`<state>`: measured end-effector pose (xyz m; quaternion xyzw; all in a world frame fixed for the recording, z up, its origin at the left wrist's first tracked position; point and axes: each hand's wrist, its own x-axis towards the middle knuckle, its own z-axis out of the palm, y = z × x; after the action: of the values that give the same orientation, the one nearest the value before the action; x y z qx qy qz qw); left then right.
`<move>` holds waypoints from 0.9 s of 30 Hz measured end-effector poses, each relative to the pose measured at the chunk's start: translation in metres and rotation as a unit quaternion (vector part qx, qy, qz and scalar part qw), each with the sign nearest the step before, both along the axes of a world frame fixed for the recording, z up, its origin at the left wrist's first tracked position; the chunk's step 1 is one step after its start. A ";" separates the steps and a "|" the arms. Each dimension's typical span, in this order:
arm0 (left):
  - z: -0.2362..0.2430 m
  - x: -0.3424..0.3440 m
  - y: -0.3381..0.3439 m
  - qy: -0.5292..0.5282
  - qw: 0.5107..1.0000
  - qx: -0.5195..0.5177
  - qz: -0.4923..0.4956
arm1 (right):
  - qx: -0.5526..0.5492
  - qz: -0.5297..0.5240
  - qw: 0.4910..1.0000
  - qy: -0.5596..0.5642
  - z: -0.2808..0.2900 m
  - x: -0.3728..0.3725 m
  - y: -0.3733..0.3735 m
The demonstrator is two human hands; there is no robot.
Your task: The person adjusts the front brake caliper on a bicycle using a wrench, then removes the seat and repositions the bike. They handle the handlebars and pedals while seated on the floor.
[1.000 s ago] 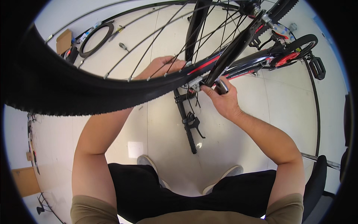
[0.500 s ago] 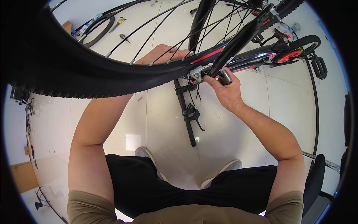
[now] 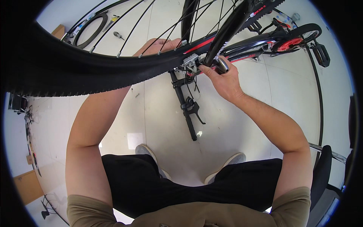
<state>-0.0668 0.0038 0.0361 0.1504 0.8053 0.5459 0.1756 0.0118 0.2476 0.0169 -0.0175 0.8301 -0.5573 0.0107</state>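
A bicycle's large wheel with a knobbly black tyre (image 3: 87,77) fills the upper left, close to me. Seen through its spokes, my left hand (image 3: 157,47) is at the rim's far side, its fingertips closed in beside the fork and partly hidden. My right hand (image 3: 227,81) is closed round a tool with a rounded silver end (image 3: 223,65). Its thumb presses by the rim brake (image 3: 191,60), next to the black fork leg (image 3: 221,36). Below the brake, the handlebar (image 3: 183,102) with its brake lever (image 3: 196,112) hangs over the floor.
The black frame (image 3: 249,43) runs back to a rear wheel (image 3: 308,32) and a pedal (image 3: 322,56). On the floor lie a loose tyre (image 3: 77,41) and a screwdriver (image 3: 118,35). A chair (image 3: 323,170) is at my right, a cardboard box (image 3: 28,186) at the lower left.
The wheel, the handlebar and both hands have shifted slightly up and left in the picture. Both hands keep their places about the brake and rim.
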 end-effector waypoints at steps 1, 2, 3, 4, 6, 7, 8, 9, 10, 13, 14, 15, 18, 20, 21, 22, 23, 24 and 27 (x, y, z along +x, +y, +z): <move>-0.002 0.000 -0.001 0.001 1.000 -0.007 -0.002 | -0.004 0.002 1.000 0.003 -0.002 0.000 0.000; -0.002 -0.002 -0.004 -0.080 0.996 0.025 -0.008 | -0.009 0.003 1.000 0.006 -0.004 -0.001 0.000; -0.002 -0.004 -0.006 -0.160 0.985 0.057 -0.015 | -0.013 0.004 1.000 0.010 -0.006 -0.001 -0.001; -0.001 -0.004 -0.004 -0.145 0.989 0.021 -0.014 | -0.025 0.007 1.000 0.014 -0.007 -0.002 0.001; -0.008 -0.002 -0.001 -0.121 0.992 0.024 -0.017 | -0.049 0.008 0.998 0.025 -0.012 -0.002 0.003; -0.011 -0.004 0.003 -0.106 0.994 0.026 -0.025 | -0.079 0.015 0.997 0.022 -0.016 -0.003 0.002; -0.009 -0.007 0.005 -0.104 0.994 0.007 -0.018 | -0.101 0.014 0.994 0.024 -0.019 -0.004 0.003; -0.006 -0.004 0.002 -0.084 0.995 0.038 -0.030 | -0.124 0.012 0.992 0.027 -0.022 -0.004 0.002; -0.008 -0.007 -0.001 -0.114 0.993 0.012 0.000 | -0.167 0.026 0.985 0.034 -0.028 -0.005 0.000; 0.006 0.000 0.011 -0.047 0.997 -0.055 0.006 | -0.153 0.022 0.987 0.051 -0.023 -0.002 0.008; 0.005 0.001 0.010 -0.053 0.998 -0.041 0.011 | -0.151 0.021 0.984 0.094 -0.036 -0.009 0.003; 0.007 0.003 0.008 -0.040 0.997 -0.059 0.012 | -0.157 0.028 0.978 0.133 -0.048 -0.015 0.003; -0.003 -0.003 0.011 -0.097 0.995 0.037 0.007 | -0.096 0.035 0.993 0.065 -0.027 -0.008 0.013; -0.003 -0.003 0.007 -0.113 0.992 0.055 0.005 | -0.089 0.034 0.994 0.059 -0.024 -0.007 0.010; -0.001 -0.003 0.006 -0.116 0.991 0.063 0.005 | -0.086 0.035 0.994 0.056 -0.021 -0.007 0.008; -0.002 -0.005 0.008 -0.123 0.990 0.071 -0.001 | -0.083 0.029 0.995 0.040 -0.016 -0.005 0.011; -0.005 -0.009 0.002 -0.141 0.987 0.073 -0.025 | -0.082 0.024 0.995 0.051 -0.018 -0.004 0.012; -0.015 -0.012 0.000 -0.144 0.986 0.080 -0.007 | -0.081 0.020 0.995 0.062 -0.018 -0.004 0.013; -0.032 -0.017 -0.013 -0.143 0.989 0.032 0.017 | -0.075 0.018 0.989 0.127 -0.027 -0.009 0.015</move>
<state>-0.0843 -0.0092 0.0042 0.0629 0.7565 0.5900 0.2749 0.0030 0.2624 -0.0102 -0.1042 0.7800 -0.6110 -0.0865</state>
